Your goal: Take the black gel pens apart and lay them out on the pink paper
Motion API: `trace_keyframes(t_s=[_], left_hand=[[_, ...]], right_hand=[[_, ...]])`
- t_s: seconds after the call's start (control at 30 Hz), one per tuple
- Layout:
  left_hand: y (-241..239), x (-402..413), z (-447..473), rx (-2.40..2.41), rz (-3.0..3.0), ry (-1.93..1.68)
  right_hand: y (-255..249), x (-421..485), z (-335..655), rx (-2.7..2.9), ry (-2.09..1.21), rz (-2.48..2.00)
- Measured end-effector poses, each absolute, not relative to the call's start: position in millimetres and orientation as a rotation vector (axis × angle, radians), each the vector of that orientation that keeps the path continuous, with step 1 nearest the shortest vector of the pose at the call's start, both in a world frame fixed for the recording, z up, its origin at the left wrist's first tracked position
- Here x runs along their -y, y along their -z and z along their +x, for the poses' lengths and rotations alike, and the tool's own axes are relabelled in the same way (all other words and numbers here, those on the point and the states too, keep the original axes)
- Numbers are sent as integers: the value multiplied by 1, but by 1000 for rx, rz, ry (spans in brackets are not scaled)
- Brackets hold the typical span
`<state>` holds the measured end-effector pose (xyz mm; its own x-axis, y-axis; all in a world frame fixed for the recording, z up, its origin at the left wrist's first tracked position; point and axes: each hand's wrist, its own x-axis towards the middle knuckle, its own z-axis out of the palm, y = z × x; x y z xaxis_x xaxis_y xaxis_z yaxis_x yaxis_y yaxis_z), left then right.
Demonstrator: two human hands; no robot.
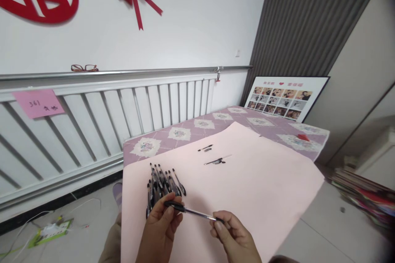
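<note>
Over pink paper sheet (262,181) on desk: left hand (160,226) & right hand (234,234) pinch clear-barrel black pen (189,211) ends, beside black pen pile (162,185).

Pink note's (38,103) handwriting and framed photos (279,100) too small.

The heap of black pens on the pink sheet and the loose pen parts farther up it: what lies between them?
Nothing: in the head view, only bare pink paper sheet separates the heap of black pens from the loose pen parts.
</note>
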<state>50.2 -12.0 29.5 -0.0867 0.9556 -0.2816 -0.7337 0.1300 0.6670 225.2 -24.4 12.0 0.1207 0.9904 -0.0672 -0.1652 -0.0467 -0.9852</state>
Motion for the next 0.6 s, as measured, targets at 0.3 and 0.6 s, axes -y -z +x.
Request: trace_keyframes(t_s=[0.3,0.6], left_hand=[[-26,11,50,-852,385,-1444],[-20,10,54,-873,429,-1388]], right_hand=[[-8,22,231,1149,-1222,-1184],[-10,22,229,1500,-1186,-1259]])
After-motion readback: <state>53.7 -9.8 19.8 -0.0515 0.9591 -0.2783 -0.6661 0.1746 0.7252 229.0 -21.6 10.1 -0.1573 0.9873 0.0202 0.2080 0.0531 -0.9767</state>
